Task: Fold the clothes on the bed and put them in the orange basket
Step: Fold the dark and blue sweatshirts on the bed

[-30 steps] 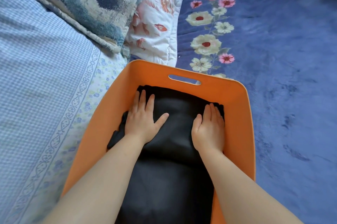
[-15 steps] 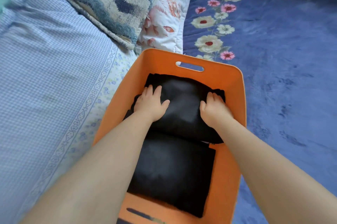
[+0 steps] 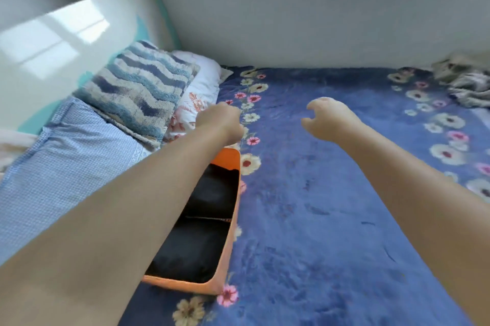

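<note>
Inside the orange basket (image 3: pixel 230 194), w/ its far corner just under the left wrist, two folded black clothes (image 3: pixel 204 225) lie one behind the other, so that part looks done. Both hands are up over the blue flowered blanket (image 3: pixel 305 219), beyond the basket and clear of it. Left hand (image 3: pixel 221 120) has fingers curled under, nothing seen in it. Right hand (image 3: pixel 327 118) hangs w/ fingers loosely curled, thumb apart, holding nothing. Still left, prob.: a rumpled grey-and-cream heap of clothes (image 3: pixel 466 84) at the far right corner of the blanket, well apart from the basket, against the wall. Can't tell how many pieces it holds. Judging by the arms stretched that way, next step is likely fetching it, then fold and stow. Left of the basket sit a blue checked pillow (image 3: pixel 66 161) and a wavy blue cushion (image 3: pixel 140 89), not part of the job.
</note>
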### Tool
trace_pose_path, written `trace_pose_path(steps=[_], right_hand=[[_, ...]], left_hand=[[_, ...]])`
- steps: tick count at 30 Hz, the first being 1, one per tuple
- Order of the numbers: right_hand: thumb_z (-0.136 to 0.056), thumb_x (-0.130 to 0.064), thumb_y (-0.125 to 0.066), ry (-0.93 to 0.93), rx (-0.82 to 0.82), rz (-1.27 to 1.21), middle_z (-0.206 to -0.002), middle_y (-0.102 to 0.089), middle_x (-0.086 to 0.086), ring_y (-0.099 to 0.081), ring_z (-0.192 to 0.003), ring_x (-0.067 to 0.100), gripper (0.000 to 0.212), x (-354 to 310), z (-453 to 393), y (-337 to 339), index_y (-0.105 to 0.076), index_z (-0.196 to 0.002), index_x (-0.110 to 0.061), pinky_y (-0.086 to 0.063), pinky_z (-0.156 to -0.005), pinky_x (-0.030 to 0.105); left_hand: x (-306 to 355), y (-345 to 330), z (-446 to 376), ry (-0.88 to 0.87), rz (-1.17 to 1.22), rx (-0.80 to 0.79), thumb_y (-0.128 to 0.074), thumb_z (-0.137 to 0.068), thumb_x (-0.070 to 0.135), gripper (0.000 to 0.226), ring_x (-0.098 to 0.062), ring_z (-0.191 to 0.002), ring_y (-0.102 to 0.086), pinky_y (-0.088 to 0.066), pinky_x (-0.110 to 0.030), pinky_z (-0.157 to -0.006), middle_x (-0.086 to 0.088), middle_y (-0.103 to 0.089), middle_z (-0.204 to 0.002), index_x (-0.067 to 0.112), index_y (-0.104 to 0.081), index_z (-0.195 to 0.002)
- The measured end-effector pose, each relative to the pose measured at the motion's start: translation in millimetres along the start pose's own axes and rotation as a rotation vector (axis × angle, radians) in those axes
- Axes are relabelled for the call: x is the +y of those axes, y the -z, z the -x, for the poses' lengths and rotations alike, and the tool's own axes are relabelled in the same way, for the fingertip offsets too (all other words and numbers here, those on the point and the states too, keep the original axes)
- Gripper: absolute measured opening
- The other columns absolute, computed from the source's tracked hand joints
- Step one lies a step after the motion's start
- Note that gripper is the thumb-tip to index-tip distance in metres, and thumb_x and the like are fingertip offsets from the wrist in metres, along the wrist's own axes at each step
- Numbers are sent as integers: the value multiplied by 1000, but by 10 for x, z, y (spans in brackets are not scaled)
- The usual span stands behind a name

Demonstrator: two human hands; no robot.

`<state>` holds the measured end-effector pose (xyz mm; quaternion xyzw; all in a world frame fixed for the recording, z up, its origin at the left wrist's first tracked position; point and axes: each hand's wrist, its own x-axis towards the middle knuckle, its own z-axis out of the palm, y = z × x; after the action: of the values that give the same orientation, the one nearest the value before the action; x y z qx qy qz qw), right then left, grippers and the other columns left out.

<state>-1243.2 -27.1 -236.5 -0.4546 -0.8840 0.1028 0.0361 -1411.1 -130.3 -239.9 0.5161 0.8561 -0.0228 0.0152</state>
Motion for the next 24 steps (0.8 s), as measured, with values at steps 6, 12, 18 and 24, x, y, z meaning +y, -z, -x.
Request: trace_pose_path(steps=[6,12,18,24], right_hand=[[-91,-18,-47,-67,210,-16,-119,-55,14,-50,-108,30,32,1362,1324,1573,-59,-112,2,-43,-87,32],[-93,-25,-49,-188,188,136,-133,-50,10,-46,-121,25,36,2691,2741,2679,-53,-126,-10,-37,-98,29],[-94,-26,-48,-439,276,105,-135,-50,6,-46,-122,23,37,3797,4069,3375,-50,-129,-14,-35,-95,27],[-94,-24,-46,-588,345,6,-130,-53,5,-48,-119,21,37,4672,4766,3680,-52,-128,-12,-36,-95,26]], left_hand=[[1909,1310,633,-247,18,144,-44,-91,25,30,-27,-112,-53,-39,-30,-76,-6,-56,-123,17,-59,-116],[3709,2184,1383,-490,67,233,-46,-92,29,31,-25,-113,-54,-40,-28,-77,-3,-57,-122,16,-60,-117],[5227,2715,1976,-749,17,266,-45,-92,33,36,-26,-110,-54,-47,-36,-89,-5,-58,-122,13,-59,-118],[6396,2942,2281,-915,-17,265,-41,-95,34,40,-26,-116,-51,-44,-37,-97,-8,-55,-127,8,-57,-122]])
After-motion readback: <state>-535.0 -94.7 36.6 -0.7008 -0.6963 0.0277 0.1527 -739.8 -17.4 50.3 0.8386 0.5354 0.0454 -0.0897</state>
